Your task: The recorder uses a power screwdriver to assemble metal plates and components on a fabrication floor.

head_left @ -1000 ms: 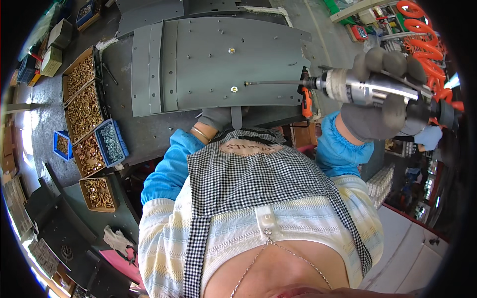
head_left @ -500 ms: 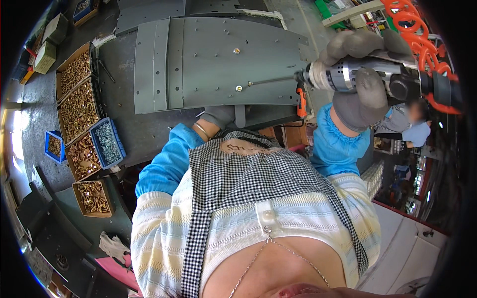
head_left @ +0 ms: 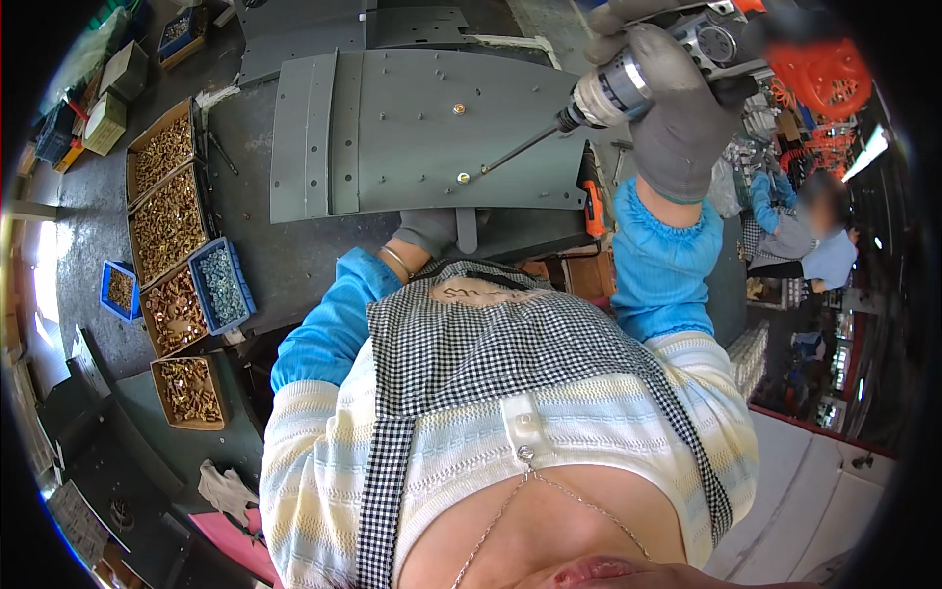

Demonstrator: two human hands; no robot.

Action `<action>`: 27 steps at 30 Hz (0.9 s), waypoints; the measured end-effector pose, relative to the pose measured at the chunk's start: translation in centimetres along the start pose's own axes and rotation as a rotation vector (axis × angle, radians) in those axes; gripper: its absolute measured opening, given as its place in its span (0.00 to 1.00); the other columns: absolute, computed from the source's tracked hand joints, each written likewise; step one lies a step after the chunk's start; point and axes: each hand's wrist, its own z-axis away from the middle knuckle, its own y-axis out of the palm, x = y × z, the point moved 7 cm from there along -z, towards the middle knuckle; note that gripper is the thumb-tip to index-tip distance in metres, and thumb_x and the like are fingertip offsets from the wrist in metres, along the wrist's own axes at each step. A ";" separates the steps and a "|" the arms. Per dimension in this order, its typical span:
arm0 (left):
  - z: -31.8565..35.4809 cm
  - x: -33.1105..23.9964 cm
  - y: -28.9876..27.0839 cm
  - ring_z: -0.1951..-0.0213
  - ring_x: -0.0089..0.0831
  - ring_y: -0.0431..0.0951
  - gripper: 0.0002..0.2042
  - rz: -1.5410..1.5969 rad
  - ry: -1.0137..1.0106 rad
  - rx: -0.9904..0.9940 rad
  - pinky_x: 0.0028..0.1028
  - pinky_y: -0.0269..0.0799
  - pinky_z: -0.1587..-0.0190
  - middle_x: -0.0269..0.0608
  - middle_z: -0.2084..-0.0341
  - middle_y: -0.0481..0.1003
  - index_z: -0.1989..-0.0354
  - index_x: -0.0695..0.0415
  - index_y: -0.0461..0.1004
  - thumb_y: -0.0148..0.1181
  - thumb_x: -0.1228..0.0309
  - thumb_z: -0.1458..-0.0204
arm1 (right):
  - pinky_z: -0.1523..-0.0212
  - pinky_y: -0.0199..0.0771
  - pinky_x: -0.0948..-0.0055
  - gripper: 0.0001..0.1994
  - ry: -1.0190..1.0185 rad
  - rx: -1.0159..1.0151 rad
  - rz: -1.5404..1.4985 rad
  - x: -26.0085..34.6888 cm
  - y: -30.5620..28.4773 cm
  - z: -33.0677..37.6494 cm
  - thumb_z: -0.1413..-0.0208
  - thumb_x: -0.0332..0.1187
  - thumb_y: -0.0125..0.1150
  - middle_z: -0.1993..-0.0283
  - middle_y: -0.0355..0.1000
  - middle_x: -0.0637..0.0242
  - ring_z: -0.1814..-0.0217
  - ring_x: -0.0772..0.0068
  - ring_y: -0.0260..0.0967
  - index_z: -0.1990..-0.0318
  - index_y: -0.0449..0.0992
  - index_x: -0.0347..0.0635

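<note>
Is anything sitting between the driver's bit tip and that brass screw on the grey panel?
Nothing visible. The right hand holds the power driver, and its long bit slants down across bare grey panel to the brass screw. The left hand rests at the panel's near edge, clear of that line.

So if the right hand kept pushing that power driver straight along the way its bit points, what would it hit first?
Most likely the brass-coloured screw in the grey metal panel. The right hand aims the driver there; its bit tip looks at or just short of the screw.
</note>
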 end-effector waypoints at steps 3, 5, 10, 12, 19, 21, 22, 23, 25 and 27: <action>-0.5 -0.6 0.1 0.53 0.38 0.77 0.24 0.022 0.030 -0.040 0.36 0.73 0.53 0.35 0.54 0.77 0.50 0.45 0.76 0.57 0.45 0.50 | 0.71 0.80 0.71 0.24 -0.024 -0.032 0.075 1.5 0.0 0.3 0.50 0.24 0.64 0.62 0.75 0.58 0.68 0.70 0.75 0.44 0.66 0.38; 0.1 -0.5 -0.8 0.54 0.38 0.77 0.24 -0.053 0.042 -0.137 0.37 0.73 0.53 0.35 0.54 0.77 0.50 0.45 0.76 0.56 0.44 0.50 | 0.71 0.80 0.71 0.25 -0.198 0.127 -0.313 -1.4 0.4 -1.5 0.51 0.25 0.65 0.62 0.75 0.58 0.68 0.70 0.75 0.44 0.66 0.38; 0.0 -0.4 -0.3 0.53 0.39 0.77 0.25 -0.070 0.041 -0.125 0.37 0.73 0.52 0.35 0.53 0.77 0.48 0.45 0.75 0.56 0.43 0.50 | 0.68 0.82 0.69 0.25 0.008 0.035 -0.017 0.9 0.8 0.9 0.51 0.25 0.65 0.59 0.76 0.56 0.63 0.68 0.77 0.44 0.66 0.38; -0.3 -1.0 -0.7 0.53 0.39 0.77 0.26 -0.077 0.065 -0.157 0.37 0.72 0.52 0.35 0.52 0.76 0.48 0.45 0.75 0.56 0.43 0.50 | 0.66 0.83 0.67 0.25 -0.019 0.056 -0.050 1.0 -1.3 1.2 0.49 0.23 0.63 0.57 0.76 0.55 0.60 0.64 0.77 0.42 0.65 0.38; 2.0 2.4 -0.8 0.52 0.42 0.76 0.24 0.016 -0.022 -0.061 0.39 0.72 0.50 0.38 0.51 0.76 0.49 0.48 0.76 0.59 0.48 0.49 | 0.68 0.81 0.56 0.18 -0.177 0.357 -0.218 4.0 -6.5 -1.2 0.42 0.32 0.54 0.52 0.75 0.45 0.62 0.56 0.78 0.47 0.69 0.28; 3.4 4.3 -2.0 0.53 0.43 0.77 0.20 -0.118 -0.038 -0.121 0.40 0.72 0.51 0.40 0.54 0.77 0.51 0.49 0.77 0.59 0.53 0.49 | 0.67 0.81 0.56 0.19 -0.216 0.361 -0.330 6.1 -8.2 -2.7 0.42 0.33 0.54 0.52 0.74 0.44 0.62 0.56 0.78 0.48 0.69 0.27; 4.4 4.9 -2.7 0.54 0.44 0.77 0.17 -0.214 -0.049 -0.155 0.40 0.73 0.52 0.41 0.57 0.78 0.53 0.50 0.78 0.59 0.57 0.49 | 0.64 0.79 0.58 0.20 -0.279 0.414 -0.201 7.9 -7.6 -3.3 0.42 0.38 0.53 0.52 0.74 0.45 0.56 0.55 0.76 0.49 0.70 0.29; 5.8 6.5 -2.6 0.54 0.45 0.77 0.17 -0.179 -0.151 -0.003 0.41 0.72 0.52 0.43 0.58 0.78 0.53 0.51 0.78 0.58 0.59 0.48 | 0.62 0.78 0.59 0.22 -0.340 0.466 -0.073 8.9 -7.0 -3.4 0.42 0.42 0.52 0.52 0.74 0.46 0.50 0.54 0.75 0.50 0.71 0.31; 7.7 7.1 -5.9 0.55 0.48 0.76 0.15 -0.091 -0.304 0.168 0.42 0.72 0.53 0.46 0.59 0.78 0.54 0.54 0.76 0.57 0.61 0.48 | 0.58 0.81 0.56 0.21 -0.346 0.375 -0.209 8.3 -8.1 -3.3 0.42 0.36 0.53 0.51 0.73 0.43 0.51 0.50 0.76 0.45 0.68 0.32; 9.9 6.5 -9.7 0.55 0.50 0.76 0.15 -0.049 -0.377 0.187 0.43 0.72 0.54 0.47 0.60 0.78 0.55 0.56 0.76 0.57 0.62 0.48 | 0.52 0.85 0.51 0.20 -0.335 0.215 -0.437 6.9 -10.1 -2.8 0.40 0.35 0.50 0.48 0.72 0.42 0.49 0.45 0.76 0.44 0.67 0.32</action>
